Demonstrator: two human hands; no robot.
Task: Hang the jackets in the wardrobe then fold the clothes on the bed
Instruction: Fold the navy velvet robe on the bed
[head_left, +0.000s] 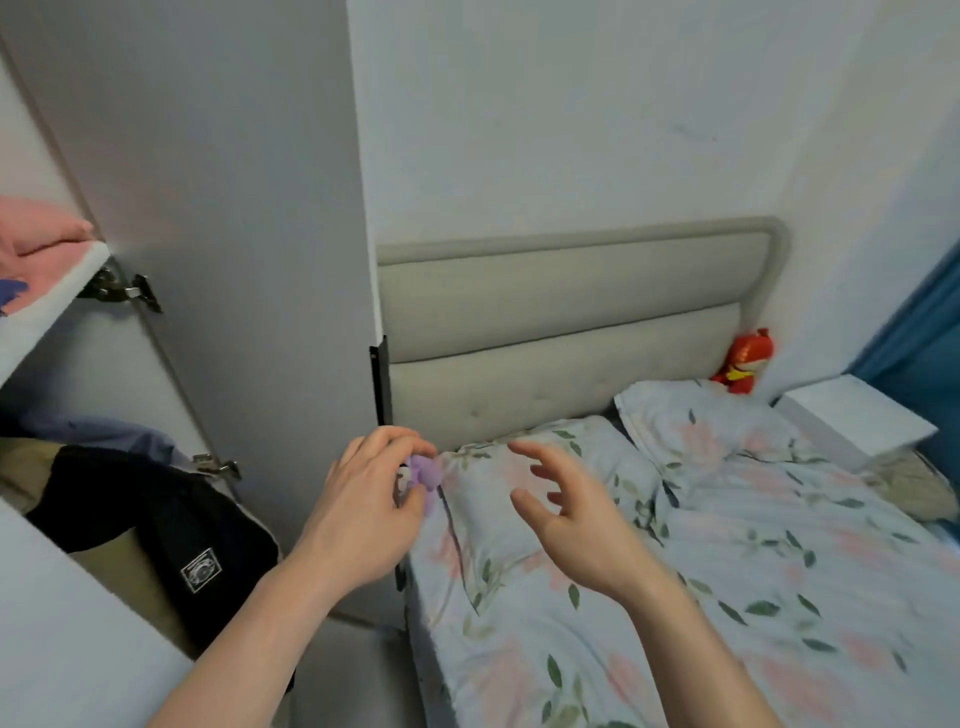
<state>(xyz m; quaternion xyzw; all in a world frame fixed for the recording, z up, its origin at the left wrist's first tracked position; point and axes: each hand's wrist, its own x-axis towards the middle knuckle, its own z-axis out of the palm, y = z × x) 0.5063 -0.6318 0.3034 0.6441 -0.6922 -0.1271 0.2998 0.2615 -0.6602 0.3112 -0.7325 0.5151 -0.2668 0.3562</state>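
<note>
**Left grip on small purple object, bed edge**

We note the left hand (363, 512) pinching a small purple object (423, 475) between thumb and curled fingers, beside the open wardrobe door (234, 234). Right hand (574, 512) hovers over the floral bed (727, 597), fingers spread, holding nothing. A black jacket (156, 525) hangs inside the wardrobe, lower left. What the purple object is we cannot tell.

Small purple object (423, 475): fingers of left hand (363, 512) are covering most of it, identity unclear. Black jacket (156, 525): wardrobe panel is hiding its near-left part. Pink folded cloth (36, 244): left edge is cutting it off.
</note>
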